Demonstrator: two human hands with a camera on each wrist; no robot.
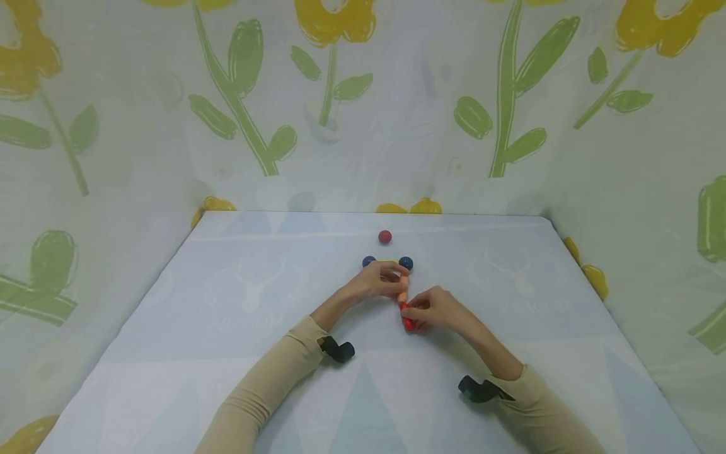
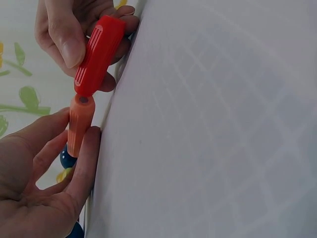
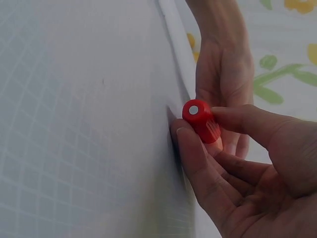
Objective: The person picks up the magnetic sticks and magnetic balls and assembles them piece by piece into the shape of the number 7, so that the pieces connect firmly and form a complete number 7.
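My left hand (image 1: pixel 375 282) pinches a ribbed orange magnetic rod (image 2: pixel 81 121) between thumb and fingers. Between the right hand's (image 1: pixel 441 309) thumb and fingertips is a ribbed red magnetic rod (image 2: pixel 100 55), held close over the tabletop. The red rod's near end shows a round silver magnet in the right wrist view, while its other end meets the end of the orange rod. Beyond the left fingers lie two navy balls, one at the left (image 1: pixel 368 260) and one at the right (image 1: pixel 406 263), with a yellow rod (image 1: pixel 388 260) between them, partly hidden by the left hand.
A dark red ball (image 1: pixel 385 237) sits farther back on the table, behind the yellow rod. The pale patterned tabletop (image 1: pixel 187 315) reaches a flower-print curtain (image 1: pixel 420 113) at the back and sides. Black wrist cameras hang at both sleeves.
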